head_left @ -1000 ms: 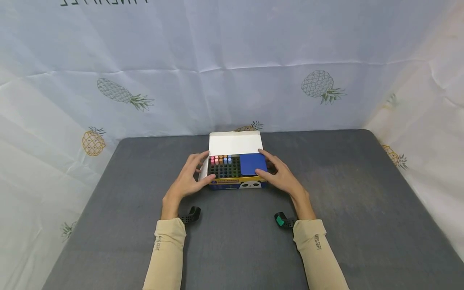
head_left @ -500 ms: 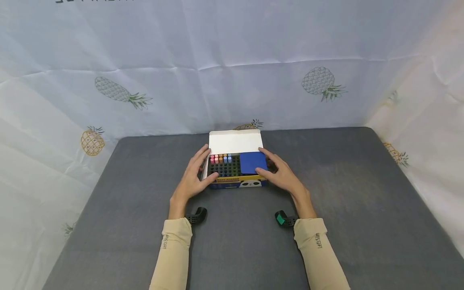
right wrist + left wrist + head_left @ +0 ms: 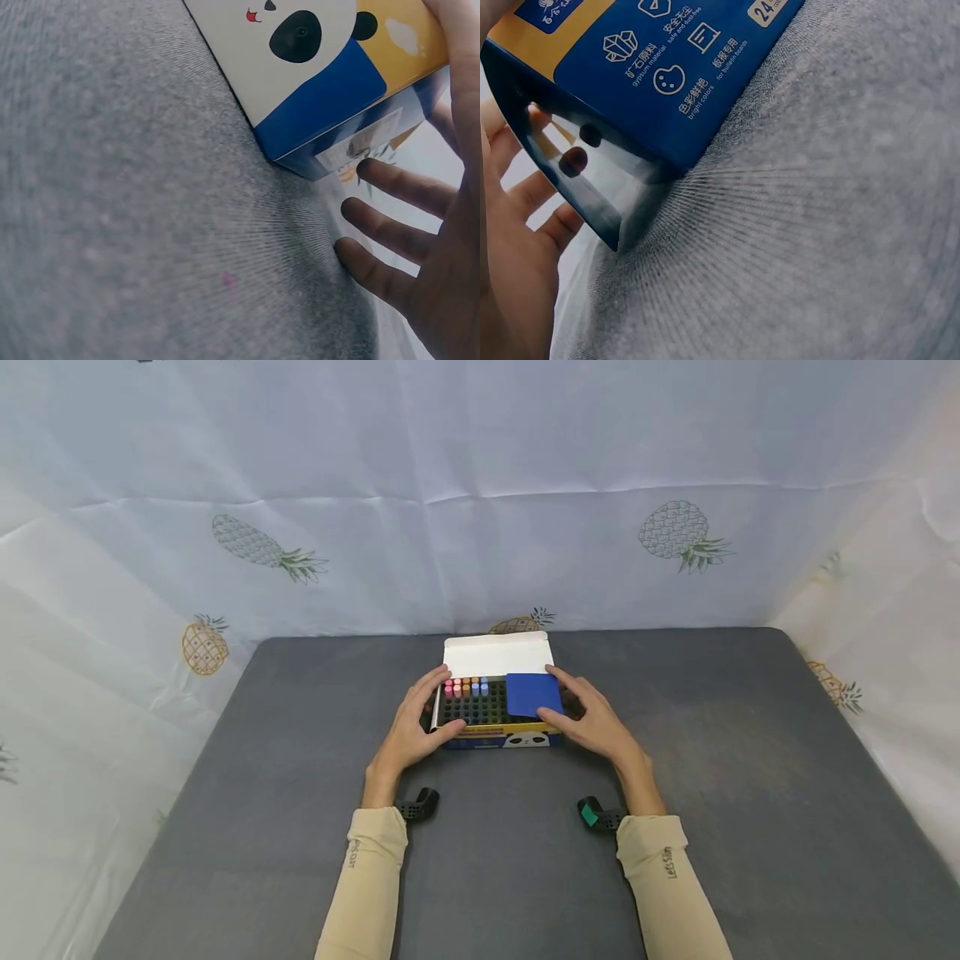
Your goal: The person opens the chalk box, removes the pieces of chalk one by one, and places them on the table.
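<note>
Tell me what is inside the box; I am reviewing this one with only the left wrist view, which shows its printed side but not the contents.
Observer: The head view shows pink, orange and blue sticks in the rear rows of a dark tray, toward the left.

Reviewer: What shows on top at the right end of the box?

Observer: A flat blue panel covers that end of the tray.

Reviewer: And where is the right grip?

Observer: It spans the box's right end, thumb toward the front and index finger toward the back.
</note>
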A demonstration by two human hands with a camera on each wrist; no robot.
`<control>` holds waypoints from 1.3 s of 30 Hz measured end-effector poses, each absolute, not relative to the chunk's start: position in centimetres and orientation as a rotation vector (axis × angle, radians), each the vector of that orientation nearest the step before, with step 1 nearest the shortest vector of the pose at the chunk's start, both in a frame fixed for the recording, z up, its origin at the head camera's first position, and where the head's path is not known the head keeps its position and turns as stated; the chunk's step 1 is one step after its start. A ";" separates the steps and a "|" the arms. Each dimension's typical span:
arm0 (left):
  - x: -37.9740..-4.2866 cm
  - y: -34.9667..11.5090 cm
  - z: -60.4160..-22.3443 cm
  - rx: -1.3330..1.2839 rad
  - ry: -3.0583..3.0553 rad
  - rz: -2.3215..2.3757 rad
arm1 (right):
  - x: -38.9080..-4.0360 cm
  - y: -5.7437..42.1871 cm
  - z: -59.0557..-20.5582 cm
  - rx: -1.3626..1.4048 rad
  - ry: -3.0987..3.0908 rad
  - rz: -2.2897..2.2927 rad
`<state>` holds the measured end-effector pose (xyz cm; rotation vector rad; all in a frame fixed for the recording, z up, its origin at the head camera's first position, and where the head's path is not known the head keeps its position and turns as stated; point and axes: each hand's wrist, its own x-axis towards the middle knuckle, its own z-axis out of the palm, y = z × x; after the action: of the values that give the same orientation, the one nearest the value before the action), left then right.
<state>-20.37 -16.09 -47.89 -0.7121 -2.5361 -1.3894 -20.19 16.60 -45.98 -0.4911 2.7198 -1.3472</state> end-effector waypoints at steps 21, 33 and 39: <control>-20.5 -16.1 -48.1 -0.691 -2.531 -1.410 | -23.0 15.5 -37.8 -0.806 2.645 -1.017; -20.3 -15.9 -48.0 -0.696 -2.528 -1.395 | -23.5 14.4 -37.4 -0.861 2.574 -0.963; -20.2 -16.0 -48.0 -0.700 -2.528 -1.387 | -23.2 14.9 -37.2 -0.871 2.589 -0.990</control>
<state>-20.15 -15.96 -48.02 -0.6999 -2.5282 -1.3867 -23.20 14.93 -37.20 -0.8706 2.5889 -0.9898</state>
